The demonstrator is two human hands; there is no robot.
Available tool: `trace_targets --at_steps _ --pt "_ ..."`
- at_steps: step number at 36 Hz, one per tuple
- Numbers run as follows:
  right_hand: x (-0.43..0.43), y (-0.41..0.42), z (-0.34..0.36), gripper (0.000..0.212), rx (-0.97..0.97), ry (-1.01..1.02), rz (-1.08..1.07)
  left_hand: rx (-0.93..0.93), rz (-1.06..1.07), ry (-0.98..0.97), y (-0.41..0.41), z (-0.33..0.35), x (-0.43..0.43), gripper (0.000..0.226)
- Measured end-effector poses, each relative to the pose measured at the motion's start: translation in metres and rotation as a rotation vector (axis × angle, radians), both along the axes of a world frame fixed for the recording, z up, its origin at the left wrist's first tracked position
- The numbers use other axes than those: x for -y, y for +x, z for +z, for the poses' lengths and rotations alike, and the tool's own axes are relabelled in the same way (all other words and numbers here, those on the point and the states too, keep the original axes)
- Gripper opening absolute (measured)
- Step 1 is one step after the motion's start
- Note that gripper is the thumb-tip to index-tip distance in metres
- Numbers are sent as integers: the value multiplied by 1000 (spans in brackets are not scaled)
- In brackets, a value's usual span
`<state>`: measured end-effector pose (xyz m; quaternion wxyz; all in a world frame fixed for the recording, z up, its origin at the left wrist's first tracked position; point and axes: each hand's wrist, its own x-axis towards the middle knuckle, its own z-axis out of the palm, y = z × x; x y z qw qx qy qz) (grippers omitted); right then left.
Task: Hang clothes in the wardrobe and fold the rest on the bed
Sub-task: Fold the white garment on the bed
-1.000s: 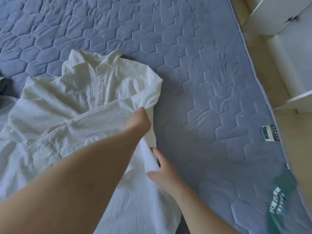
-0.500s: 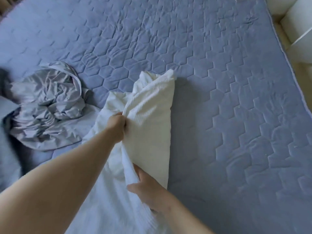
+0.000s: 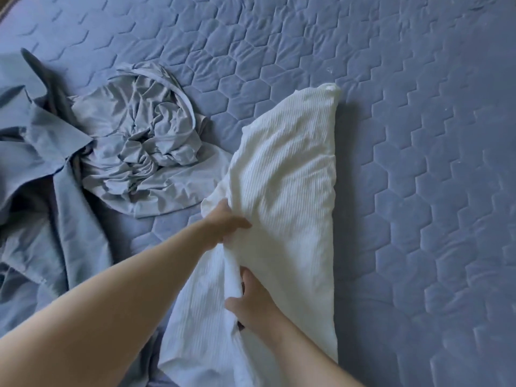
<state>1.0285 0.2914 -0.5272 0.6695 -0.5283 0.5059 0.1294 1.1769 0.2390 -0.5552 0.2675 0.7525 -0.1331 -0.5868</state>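
Observation:
A white ribbed shirt lies on the blue quilted bed, folded lengthwise into a long strip that runs from the bottom of the view up to a corner at the upper right. My left hand grips a fold of it near the middle. Lower down, my right hand pinches the same central edge of the shirt, fingers tucked under the cloth.
A crumpled light grey garment lies bunched to the left of the shirt. A darker blue-grey garment is spread at the far left edge. Bare mattress stretches to the right and the top.
The shirt went from lying spread open with its collar showing to folded over into a narrow strip. The view swung left, bringing the grey garments in; the furniture at right left the view.

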Motion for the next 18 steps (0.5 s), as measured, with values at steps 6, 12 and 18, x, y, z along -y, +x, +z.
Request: trace_targets --at_steps 6,12,18 --pt "-24 28 0 39 171 74 -131 70 215 -202 11 4 -38 30" --pt "-49 35 -12 53 239 293 -165 77 37 51 28 3 -87 27" --pt "-64 -21 -24 38 -21 16 -147 207 21 188 5 -14 -144 20"
